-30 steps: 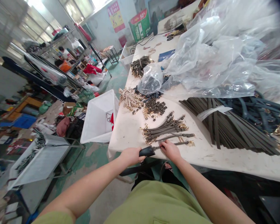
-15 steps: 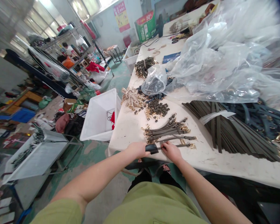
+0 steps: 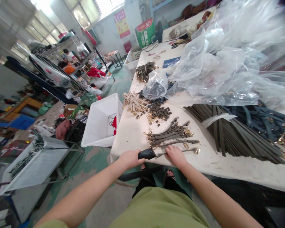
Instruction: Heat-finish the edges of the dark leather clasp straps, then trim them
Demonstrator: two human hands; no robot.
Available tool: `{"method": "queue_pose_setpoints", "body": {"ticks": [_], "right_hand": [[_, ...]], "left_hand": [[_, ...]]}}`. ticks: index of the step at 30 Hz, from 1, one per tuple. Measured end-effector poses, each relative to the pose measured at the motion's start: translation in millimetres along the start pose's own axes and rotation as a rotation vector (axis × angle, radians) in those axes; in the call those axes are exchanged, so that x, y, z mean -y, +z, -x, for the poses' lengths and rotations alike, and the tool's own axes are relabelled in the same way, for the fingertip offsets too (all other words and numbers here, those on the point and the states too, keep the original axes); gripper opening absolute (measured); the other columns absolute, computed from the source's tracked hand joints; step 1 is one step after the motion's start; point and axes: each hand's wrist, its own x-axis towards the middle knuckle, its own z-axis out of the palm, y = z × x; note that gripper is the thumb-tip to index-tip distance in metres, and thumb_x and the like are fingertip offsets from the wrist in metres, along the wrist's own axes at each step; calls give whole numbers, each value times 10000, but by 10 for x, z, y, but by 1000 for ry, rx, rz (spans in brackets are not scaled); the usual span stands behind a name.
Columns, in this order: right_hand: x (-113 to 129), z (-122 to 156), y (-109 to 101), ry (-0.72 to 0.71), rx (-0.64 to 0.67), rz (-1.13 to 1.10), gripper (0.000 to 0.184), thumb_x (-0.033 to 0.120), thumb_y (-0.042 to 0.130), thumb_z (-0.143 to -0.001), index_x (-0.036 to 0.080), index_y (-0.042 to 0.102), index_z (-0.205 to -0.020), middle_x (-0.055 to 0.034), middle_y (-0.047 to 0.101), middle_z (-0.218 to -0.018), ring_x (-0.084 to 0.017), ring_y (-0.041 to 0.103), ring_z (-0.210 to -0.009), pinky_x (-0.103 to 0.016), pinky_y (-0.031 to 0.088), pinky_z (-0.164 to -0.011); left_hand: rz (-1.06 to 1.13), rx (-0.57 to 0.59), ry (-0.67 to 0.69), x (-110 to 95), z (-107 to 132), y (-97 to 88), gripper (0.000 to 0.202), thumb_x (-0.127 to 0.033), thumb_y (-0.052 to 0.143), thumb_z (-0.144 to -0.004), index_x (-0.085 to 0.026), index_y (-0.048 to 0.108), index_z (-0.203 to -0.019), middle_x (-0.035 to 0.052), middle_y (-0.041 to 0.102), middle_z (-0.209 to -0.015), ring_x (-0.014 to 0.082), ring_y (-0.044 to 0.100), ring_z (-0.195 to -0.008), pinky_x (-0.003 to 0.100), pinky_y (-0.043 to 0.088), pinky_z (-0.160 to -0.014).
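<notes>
My left hand point(image 3: 130, 159) is closed round one end of a smooth black handle-like object point(image 3: 147, 154) at the table's front edge; its exact kind cannot be made out. My right hand point(image 3: 177, 156) is at the same edge, its fingers pressed together on a thin grey-brown strap point(image 3: 188, 150). That strap runs out to the right and ends in a gold clasp point(image 3: 196, 151). Its left end reaches the tip of the black object. Just beyond the hands lies a row of similar straps point(image 3: 166, 136) with gold hardware.
Farther back are small dark loops point(image 3: 160, 112), beige straps point(image 3: 134, 102) and a clear bag point(image 3: 156, 85). A bundle of long strips point(image 3: 228, 133) and plastic sheeting point(image 3: 216, 69) occupy the right side. A white bin point(image 3: 95, 120) stands left of the table point(image 3: 123, 139).
My left hand has moved left and slightly towards me with the black object, which has turned. My right hand stays nearly in place on the strap.
</notes>
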Motion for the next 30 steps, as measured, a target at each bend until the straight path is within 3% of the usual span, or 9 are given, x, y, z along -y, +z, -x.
{"method": "queue_pose_setpoints", "body": {"ticks": [3, 7, 14, 17, 25, 30], "right_hand": [[29, 96, 67, -13, 2, 49, 114, 216, 416, -817, 178, 520, -840, -74, 519, -891, -170, 528, -777, -265, 345, -634], [34, 202, 128, 5, 32, -31, 152, 289, 407, -832, 176, 508, -849, -68, 516, -889, -159, 536, -760, -254, 360, -619], [164, 169, 55, -38, 43, -89, 222, 305, 418, -828, 229, 520, -1010, -71, 517, -1013, -168, 520, -845, -264, 360, -693], [320, 89, 81, -56, 66, -128, 199, 270, 433, -817, 222, 530, -984, -64, 530, -990, -164, 516, -858, -255, 351, -697], [439, -20, 225, 144, 90, -229, 135, 204, 473, -762, 222, 525, -886, -13, 532, -914, -124, 520, -747, -243, 302, -621], [497, -67, 212, 124, 85, -235, 128, 328, 468, -795, 232, 540, -840, -9, 528, -881, -124, 513, -725, -247, 293, -611]], "left_hand": [[21, 39, 8, 61, 135, 82, 468, -586, 402, -722, -238, 573, -985, 71, 662, -853, 254, 620, -787, 312, 467, -633], [52, 70, 41, -31, 217, 129, 472, -577, 412, -724, -245, 572, -1020, 73, 666, -883, 262, 619, -801, 319, 466, -649], [52, 110, 48, -52, 229, 132, 457, -530, 428, -735, -246, 536, -1075, 80, 662, -899, 260, 616, -827, 316, 463, -670], [43, 102, 37, -15, 247, 160, 462, -536, 410, -741, -239, 524, -1076, 90, 665, -888, 276, 619, -808, 338, 464, -651], [91, 110, 72, 58, 380, 234, 449, -580, 370, -750, -236, 521, -996, 76, 667, -872, 267, 625, -792, 331, 467, -633], [81, 102, 72, 78, 406, 275, 443, -581, 366, -754, -227, 518, -972, 73, 663, -836, 269, 627, -767, 320, 473, -606]]}}
